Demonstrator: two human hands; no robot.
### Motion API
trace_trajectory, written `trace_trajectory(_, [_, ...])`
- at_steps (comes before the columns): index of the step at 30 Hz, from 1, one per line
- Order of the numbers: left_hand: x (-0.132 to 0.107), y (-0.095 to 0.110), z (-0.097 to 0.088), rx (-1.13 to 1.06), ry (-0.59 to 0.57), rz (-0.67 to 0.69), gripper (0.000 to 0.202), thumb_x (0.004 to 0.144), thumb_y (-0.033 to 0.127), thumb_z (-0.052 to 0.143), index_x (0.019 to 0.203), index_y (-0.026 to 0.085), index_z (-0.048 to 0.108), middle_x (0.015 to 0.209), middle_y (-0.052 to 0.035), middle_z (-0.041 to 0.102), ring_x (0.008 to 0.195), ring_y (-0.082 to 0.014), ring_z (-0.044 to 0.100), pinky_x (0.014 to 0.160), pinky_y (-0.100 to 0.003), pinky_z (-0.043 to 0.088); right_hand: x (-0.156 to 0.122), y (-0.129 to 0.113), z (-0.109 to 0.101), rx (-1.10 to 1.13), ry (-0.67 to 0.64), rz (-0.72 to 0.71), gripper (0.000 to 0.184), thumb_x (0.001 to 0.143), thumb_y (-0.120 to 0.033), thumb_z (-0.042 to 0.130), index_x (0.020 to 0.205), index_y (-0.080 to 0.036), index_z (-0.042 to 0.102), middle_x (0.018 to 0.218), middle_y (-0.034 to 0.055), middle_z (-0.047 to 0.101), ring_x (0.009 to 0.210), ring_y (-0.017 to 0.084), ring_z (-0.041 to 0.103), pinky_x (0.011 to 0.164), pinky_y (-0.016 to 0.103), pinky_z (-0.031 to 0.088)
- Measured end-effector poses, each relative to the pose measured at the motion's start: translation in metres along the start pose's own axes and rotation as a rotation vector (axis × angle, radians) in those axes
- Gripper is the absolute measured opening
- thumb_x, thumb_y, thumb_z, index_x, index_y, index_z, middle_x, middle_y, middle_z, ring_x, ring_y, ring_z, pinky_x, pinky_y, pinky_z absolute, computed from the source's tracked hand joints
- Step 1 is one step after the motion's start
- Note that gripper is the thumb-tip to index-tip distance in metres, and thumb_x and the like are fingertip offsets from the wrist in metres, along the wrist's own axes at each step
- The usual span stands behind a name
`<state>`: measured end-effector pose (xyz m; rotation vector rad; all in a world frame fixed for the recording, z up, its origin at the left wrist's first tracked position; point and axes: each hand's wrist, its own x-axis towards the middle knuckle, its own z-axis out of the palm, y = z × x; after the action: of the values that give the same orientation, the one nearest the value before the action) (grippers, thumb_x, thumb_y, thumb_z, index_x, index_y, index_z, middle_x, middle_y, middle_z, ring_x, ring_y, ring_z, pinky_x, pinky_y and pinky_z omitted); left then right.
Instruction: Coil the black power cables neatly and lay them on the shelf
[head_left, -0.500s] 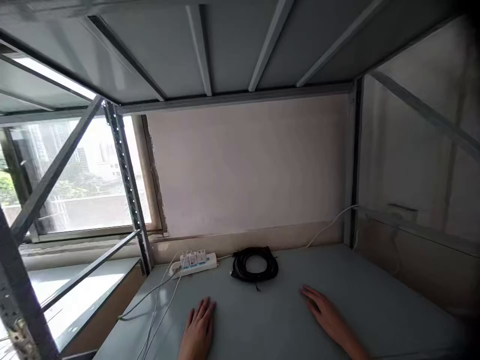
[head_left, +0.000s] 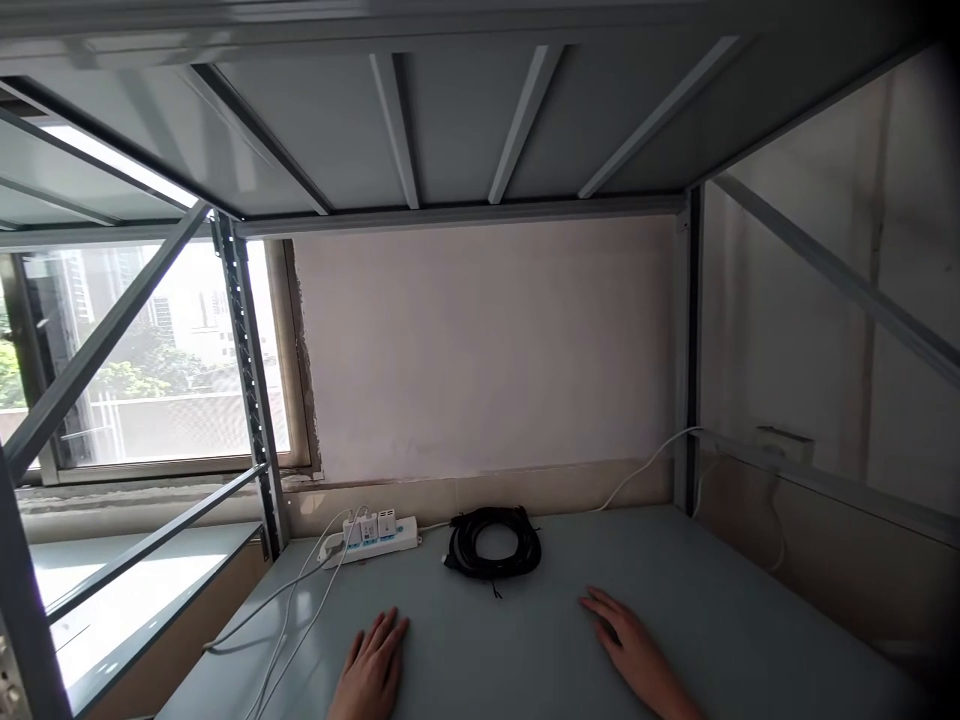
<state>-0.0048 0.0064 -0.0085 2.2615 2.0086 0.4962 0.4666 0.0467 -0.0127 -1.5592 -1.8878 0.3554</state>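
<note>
My left hand (head_left: 369,665) lies palm down on the grey shelf board (head_left: 480,655), fingers stretched forward, holding nothing. To the right, my right hand (head_left: 626,640) rests with its side on the same board, fingers extended and thumb a little apart, also without anything in it. Between and beyond both hands is a coiled black cable (head_left: 529,545) with a plug end on its left and a small tie at its front. Left of the coil stands a white power strip (head_left: 407,535) with several white adapters (head_left: 367,527) plugged in. Neither hand touches these.
White cords (head_left: 309,618) run from the strip toward the front left. An upper shelf (head_left: 450,130) with metal ribs hangs overhead. Metal posts (head_left: 247,370) and diagonal braces (head_left: 112,340) frame the sides. Behind are a wall (head_left: 487,350) and, at left, a window (head_left: 165,370).
The camera view has shifted slightly, so the shelf, cable and hands appear a little lower and further left. Both hands keep about the same place on the board.
</note>
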Motion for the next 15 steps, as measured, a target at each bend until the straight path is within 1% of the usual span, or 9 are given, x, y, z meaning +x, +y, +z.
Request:
trace_trajectory(4, [-0.0027,0.0013,0.0012,-0.010,0.038,0.011,0.053,0.099,0.030,0.034,0.150,0.035,0.050,0.161,0.0029,0.039,0.151,-0.0204,0.033,0.127,-0.048,0.024,-0.0003,0.0050,0.0005,-0.015,-0.018,-0.037,0.052,0.095,-0.043,0.040,0.136,-0.023,0.067,0.151,0.0074,0.053,0.138,0.028,0.052,0.115,0.042,0.045])
trace_trajectory(10, [-0.0052,0.0065,-0.0050,0.031,0.020,0.010,0.053,0.101,0.031,0.030,0.151,0.031,0.049,0.162,0.0013,0.037,0.152,-0.0199,0.032,0.126,-0.047,0.025,0.0024,0.0059,0.0029,0.008,0.004,-0.031,0.049,0.094,-0.041,0.043,0.132,-0.023,0.070,0.149,0.0075,0.056,0.137,0.029,0.053,0.115,0.044,0.045])
trace_trajectory(12, [-0.0047,0.0058,-0.0050,0.047,0.008,0.013,0.054,0.101,0.031,0.029,0.151,0.030,0.048,0.162,0.0009,0.037,0.152,-0.0197,0.031,0.126,-0.047,0.025,0.0014,0.0046,0.0031,0.023,0.002,-0.017,0.050,0.095,-0.041,0.042,0.133,-0.023,0.069,0.150,0.0079,0.055,0.137,0.029,0.053,0.115,0.044,0.045])
trace_trajectory(15, [-0.0039,0.0037,-0.0032,0.038,0.009,0.021,0.053,0.103,0.036,0.028,0.152,0.029,0.047,0.163,0.0005,0.036,0.153,-0.0203,0.029,0.126,-0.047,0.025,-0.0006,0.0035,0.0041,0.039,0.017,0.000,0.049,0.095,-0.040,0.043,0.133,-0.024,0.069,0.150,0.0076,0.054,0.137,0.029,0.053,0.114,0.044,0.046])
